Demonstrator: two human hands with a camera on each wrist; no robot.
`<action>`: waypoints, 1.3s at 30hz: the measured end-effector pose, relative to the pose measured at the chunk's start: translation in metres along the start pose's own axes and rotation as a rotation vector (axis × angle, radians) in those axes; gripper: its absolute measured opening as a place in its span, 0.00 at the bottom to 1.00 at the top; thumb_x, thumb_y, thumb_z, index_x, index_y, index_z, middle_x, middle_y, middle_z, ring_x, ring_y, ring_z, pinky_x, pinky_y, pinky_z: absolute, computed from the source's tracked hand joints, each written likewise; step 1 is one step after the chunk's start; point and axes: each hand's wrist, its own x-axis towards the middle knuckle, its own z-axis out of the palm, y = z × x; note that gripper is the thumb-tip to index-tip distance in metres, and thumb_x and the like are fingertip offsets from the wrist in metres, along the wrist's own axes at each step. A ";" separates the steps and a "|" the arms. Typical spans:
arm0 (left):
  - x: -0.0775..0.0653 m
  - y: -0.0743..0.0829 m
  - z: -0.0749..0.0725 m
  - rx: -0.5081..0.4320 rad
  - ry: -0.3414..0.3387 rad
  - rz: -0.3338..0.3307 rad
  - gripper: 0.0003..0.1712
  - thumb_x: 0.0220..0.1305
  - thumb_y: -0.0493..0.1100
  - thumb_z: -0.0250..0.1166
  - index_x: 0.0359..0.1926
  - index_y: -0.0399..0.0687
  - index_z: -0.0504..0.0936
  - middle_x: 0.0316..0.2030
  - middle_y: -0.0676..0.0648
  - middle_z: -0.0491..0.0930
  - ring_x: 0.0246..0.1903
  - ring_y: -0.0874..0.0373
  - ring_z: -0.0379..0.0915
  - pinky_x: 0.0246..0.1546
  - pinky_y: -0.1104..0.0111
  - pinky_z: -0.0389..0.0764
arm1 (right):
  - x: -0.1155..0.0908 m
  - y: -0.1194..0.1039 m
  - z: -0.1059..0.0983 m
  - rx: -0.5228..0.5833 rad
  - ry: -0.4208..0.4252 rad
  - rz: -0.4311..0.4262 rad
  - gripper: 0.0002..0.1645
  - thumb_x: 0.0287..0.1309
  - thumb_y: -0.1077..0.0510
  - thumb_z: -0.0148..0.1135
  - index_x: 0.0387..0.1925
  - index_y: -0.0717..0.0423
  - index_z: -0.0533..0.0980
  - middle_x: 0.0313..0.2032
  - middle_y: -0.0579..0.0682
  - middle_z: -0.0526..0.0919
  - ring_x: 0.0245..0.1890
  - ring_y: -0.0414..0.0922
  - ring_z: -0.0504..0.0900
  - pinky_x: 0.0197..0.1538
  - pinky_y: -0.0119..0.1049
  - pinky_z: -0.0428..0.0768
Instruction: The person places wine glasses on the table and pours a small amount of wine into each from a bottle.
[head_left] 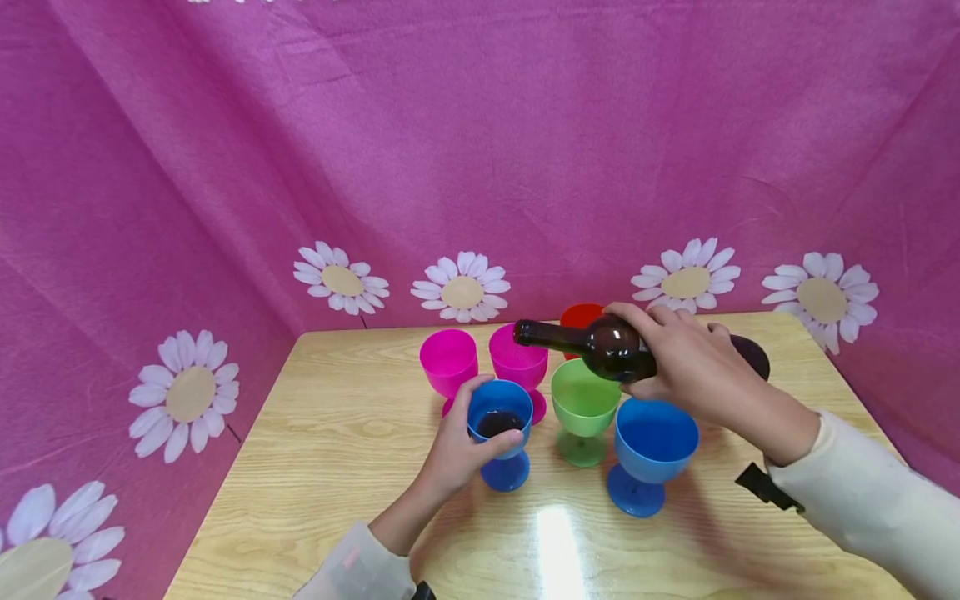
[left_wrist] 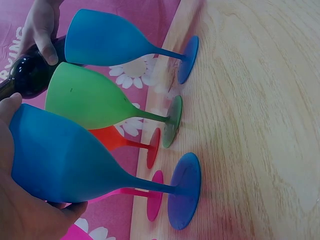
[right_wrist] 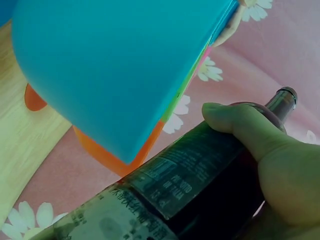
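My left hand (head_left: 461,442) grips the bowl of a blue goblet (head_left: 517,398) that stands on the table with some dark liquid inside. In the left wrist view its thumb and fingers wrap the bowl of that goblet (left_wrist: 65,155). My right hand (head_left: 686,358) holds a dark glass wine bottle (head_left: 618,348) tilted nearly level, its neck pointing left above the goblets. The bottle's mouth is just above and behind the held goblet, and no stream shows. In the right wrist view the thumb lies along the labelled bottle (right_wrist: 170,175).
A green goblet (head_left: 585,396) and a second blue goblet (head_left: 656,442) stand right of the held one. Behind are two pink goblets, one at the left (head_left: 448,364), and a red goblet (head_left: 581,315), partly hidden. A daisy-patterned pink cloth (head_left: 480,167) hangs behind the wooden table (head_left: 337,417).
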 end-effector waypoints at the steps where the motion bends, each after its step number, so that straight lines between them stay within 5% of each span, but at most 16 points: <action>1: 0.000 0.000 0.000 0.000 0.000 0.000 0.51 0.58 0.53 0.77 0.76 0.58 0.59 0.69 0.48 0.68 0.70 0.44 0.61 0.57 0.47 0.81 | 0.000 0.001 0.000 0.010 0.003 0.001 0.57 0.43 0.50 0.85 0.74 0.40 0.63 0.54 0.62 0.79 0.50 0.63 0.78 0.42 0.60 0.74; 12: 0.001 0.001 0.001 -0.002 0.006 -0.007 0.50 0.57 0.53 0.78 0.75 0.64 0.60 0.69 0.50 0.68 0.70 0.45 0.62 0.56 0.47 0.81 | 0.001 0.020 0.002 0.126 0.068 -0.025 0.54 0.43 0.53 0.85 0.70 0.42 0.65 0.52 0.62 0.80 0.50 0.61 0.80 0.39 0.62 0.80; 22: 0.001 0.002 0.001 0.005 0.007 -0.003 0.50 0.58 0.52 0.77 0.76 0.59 0.59 0.68 0.49 0.68 0.70 0.45 0.62 0.56 0.47 0.82 | 0.002 0.036 0.006 0.264 0.124 -0.090 0.54 0.45 0.61 0.84 0.71 0.51 0.63 0.54 0.63 0.80 0.50 0.63 0.81 0.49 0.67 0.81; 39: -0.001 0.002 0.001 0.007 0.009 -0.016 0.50 0.58 0.53 0.78 0.75 0.64 0.60 0.69 0.49 0.68 0.70 0.45 0.62 0.55 0.48 0.82 | -0.003 0.060 0.020 0.355 0.181 0.016 0.56 0.46 0.56 0.84 0.72 0.55 0.60 0.55 0.70 0.78 0.50 0.69 0.80 0.52 0.71 0.76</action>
